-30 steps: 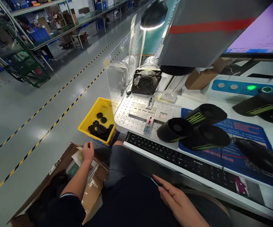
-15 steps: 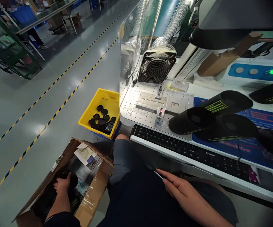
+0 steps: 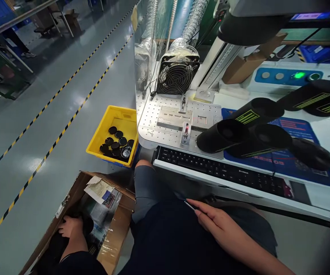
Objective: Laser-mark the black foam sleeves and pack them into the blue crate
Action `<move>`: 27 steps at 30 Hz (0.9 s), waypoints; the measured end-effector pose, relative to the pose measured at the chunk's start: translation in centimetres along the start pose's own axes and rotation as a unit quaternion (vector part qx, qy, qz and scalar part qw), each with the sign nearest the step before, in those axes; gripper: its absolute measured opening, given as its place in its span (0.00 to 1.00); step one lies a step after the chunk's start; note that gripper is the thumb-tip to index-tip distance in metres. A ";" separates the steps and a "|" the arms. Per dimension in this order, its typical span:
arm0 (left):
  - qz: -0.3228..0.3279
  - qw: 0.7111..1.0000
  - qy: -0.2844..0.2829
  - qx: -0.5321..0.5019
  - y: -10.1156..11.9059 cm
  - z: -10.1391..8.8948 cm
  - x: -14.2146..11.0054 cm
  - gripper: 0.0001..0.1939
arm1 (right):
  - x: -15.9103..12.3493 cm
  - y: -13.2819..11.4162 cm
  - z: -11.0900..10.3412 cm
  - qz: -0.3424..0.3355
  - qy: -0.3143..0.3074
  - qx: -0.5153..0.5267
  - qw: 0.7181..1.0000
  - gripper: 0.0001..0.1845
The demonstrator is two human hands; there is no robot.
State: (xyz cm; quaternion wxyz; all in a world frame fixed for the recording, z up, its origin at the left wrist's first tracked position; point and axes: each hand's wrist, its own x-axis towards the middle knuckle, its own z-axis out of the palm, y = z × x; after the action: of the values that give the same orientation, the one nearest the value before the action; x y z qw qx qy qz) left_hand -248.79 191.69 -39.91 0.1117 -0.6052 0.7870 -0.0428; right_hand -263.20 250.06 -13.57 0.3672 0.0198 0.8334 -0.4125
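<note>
My left hand (image 3: 71, 227) reaches down into an open cardboard box (image 3: 118, 225) at the lower left. Its fingers are curled against a black tube (image 3: 88, 224) among other dark tubes, and the fingertips are partly hidden. My right hand (image 3: 214, 220) rests over my lap, closed on a thin silver stick-like tool (image 3: 189, 205) whose tip points up and left. Several black tubes with green stripes (image 3: 259, 110) lie on the machine bench to the right, above the keyboard (image 3: 210, 168).
A yellow bin (image 3: 97, 133) with several round black caps (image 3: 115, 145) stands on the floor left of the bench. On the bench are a perforated metal plate (image 3: 150, 126) with a fixture, a fan (image 3: 177, 76), a machine head (image 3: 247, 28) overhead and a black mouse (image 3: 312, 153).
My left hand has moved slightly down and left inside the box, and its thumb no longer sticks out. My right hand still holds the tool. The view has shifted to the right.
</note>
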 end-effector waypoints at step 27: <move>0.473 0.759 -0.039 -0.446 12.7 -29.3 -21.3 0.49 | -2.5 5.0 -3.3 -0.075 0.076 0.217 0.970 0.34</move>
State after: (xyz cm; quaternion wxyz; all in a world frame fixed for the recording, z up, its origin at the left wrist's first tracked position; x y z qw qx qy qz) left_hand -262.27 213.55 -11.39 -0.1348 -0.1389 0.8981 0.3950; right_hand -261.70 256.29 -14.08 0.2578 0.0673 0.7485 -0.6072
